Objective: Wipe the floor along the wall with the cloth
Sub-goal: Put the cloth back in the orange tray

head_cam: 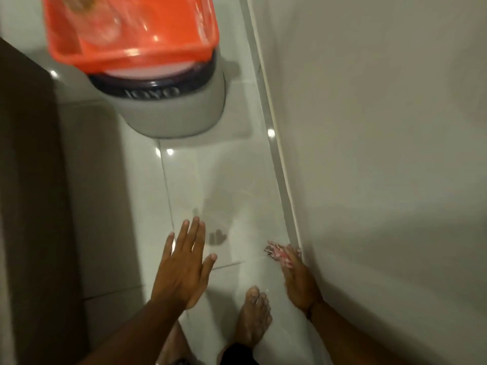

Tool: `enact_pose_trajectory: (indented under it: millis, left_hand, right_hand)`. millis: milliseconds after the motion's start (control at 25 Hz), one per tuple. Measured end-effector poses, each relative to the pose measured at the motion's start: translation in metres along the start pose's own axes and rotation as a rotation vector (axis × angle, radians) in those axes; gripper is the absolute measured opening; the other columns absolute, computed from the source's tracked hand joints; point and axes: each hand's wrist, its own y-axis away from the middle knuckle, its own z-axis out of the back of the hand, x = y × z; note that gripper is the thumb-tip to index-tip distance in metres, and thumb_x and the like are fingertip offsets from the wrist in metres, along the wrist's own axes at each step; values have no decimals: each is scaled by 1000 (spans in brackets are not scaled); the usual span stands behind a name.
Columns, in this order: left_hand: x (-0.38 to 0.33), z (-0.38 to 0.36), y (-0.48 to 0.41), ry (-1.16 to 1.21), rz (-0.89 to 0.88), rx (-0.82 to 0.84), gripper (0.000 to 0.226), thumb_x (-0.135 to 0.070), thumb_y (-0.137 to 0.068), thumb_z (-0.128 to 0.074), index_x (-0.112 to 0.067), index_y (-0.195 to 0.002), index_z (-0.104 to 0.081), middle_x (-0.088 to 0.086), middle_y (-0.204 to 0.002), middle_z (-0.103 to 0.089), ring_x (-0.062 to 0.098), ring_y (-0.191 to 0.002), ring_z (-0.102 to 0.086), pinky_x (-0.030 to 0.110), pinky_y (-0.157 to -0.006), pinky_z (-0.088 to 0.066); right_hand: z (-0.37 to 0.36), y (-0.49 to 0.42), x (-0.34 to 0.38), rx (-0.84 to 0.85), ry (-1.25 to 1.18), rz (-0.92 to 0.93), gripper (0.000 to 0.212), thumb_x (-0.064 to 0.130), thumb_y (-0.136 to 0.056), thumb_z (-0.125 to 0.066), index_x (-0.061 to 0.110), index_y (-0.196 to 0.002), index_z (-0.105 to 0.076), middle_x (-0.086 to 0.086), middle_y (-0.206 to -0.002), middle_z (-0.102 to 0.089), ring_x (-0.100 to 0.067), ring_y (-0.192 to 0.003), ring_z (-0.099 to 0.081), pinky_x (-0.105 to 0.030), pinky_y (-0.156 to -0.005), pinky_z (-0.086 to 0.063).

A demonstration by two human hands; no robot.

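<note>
Down at the near right, against the wall point(382, 154), our right hand point(297, 280) is closed around the pink patterned cloth point(276, 252) and presses it onto the floor point(224, 180) just beside the skirting strip point(279, 164). Our left hand point(184, 267) hovers flat, fingers spread and holding nothing, with a bare foot point(254, 314) between the two. To wipe well, we should keep the cloth tight against the strip and push it steadily toward the far end. Farther off stands a grey bin point(174, 111) with a dark rim, and an orange tub point(137, 30) rests on top; the blur lets us make out only something clear, perhaps glassware, inside.
</note>
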Motion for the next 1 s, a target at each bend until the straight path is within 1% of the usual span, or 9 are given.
enact_pose_trajectory:
  millis: [80, 160, 280, 440, 600, 720, 840, 920, 1000]
  left_hand:
    - [-14, 46, 9, 13, 20, -21, 81, -67, -103, 5, -24, -170, 17, -1, -181, 23, 22, -169, 22, 43, -137, 12]
    - [-25, 99, 5, 15, 37, -75, 82, -68, -103, 6, -23, -171, 16, -1, -181, 24, 23, -169, 22, 45, -137, 13]
    - [-32, 193, -20, 6, 78, -209, 80, -63, -109, -3, -20, -175, 8, 1, -184, 17, 23, -168, 25, 48, -138, 13]
    - [-19, 293, -85, -14, 75, -349, 77, -55, -113, -16, -13, -177, -7, 7, -187, -1, 25, -172, 10, 52, -139, 4]
    - [11, 338, -170, 29, 72, -385, 75, -51, -115, -24, -12, -177, -9, 9, -187, -3, 28, -174, 2, 53, -140, 0]
    - [32, 328, -213, 41, 92, -303, 76, -50, -114, -23, -11, -176, -5, 11, -187, 1, 31, -174, 3, 54, -140, 2]
    - [43, 303, -218, 53, 72, -297, 78, -54, -113, -22, -9, -176, -11, 14, -186, -8, 31, -174, -3, 54, -140, 4]
    - [48, 292, -220, 42, 67, -353, 79, -56, -113, -26, -9, -175, -20, 14, -185, -17, 30, -173, -10, 52, -140, 4]
    - [52, 285, -224, 51, 65, -391, 78, -58, -114, -26, -9, -175, -23, 13, -185, -19, 28, -173, -10, 47, -139, 9]
  right_hand:
    - [22, 22, 52, 3, -40, 41, 52, 22, -111, -48, 19, -161, -35, -6, -170, -37, -26, -159, -34, -46, -130, -31]
    - [49, 30, 121, 2, -53, 130, 52, 25, -111, -49, 23, -161, -36, 0, -170, -37, -21, -158, -35, -42, -130, -32]
    - [90, 19, 248, -9, -82, 278, 55, 28, -112, -46, 26, -164, -29, 3, -171, -35, -19, -158, -35, -34, -129, -32]
    - [129, -28, 406, -34, -136, 483, 54, 29, -113, -44, 23, -164, -30, -3, -170, -38, -24, -160, -31, -48, -128, -35]
    - [145, -113, 513, -140, -45, 615, 51, 27, -113, -44, 29, -162, -34, -5, -173, -31, -30, -160, -30, -49, -127, -36]
    - [127, -179, 552, -230, 138, 636, 58, 28, -112, -47, 19, -165, -27, -7, -176, -23, -27, -165, -12, -49, -134, -21]
    - [99, -227, 556, -242, 363, 625, 64, 31, -111, -43, 13, -167, -17, -9, -178, -13, -29, -166, -5, -52, -135, -15]
    - [83, -244, 549, -197, 557, 568, 71, 45, -110, -33, 12, -168, -7, -11, -179, -3, -31, -166, 2, -55, -135, -11]
    - [74, -252, 541, -157, 682, 503, 81, 60, -106, -22, 13, -167, 5, -10, -178, 9, -33, -165, 11, -55, -133, -1]
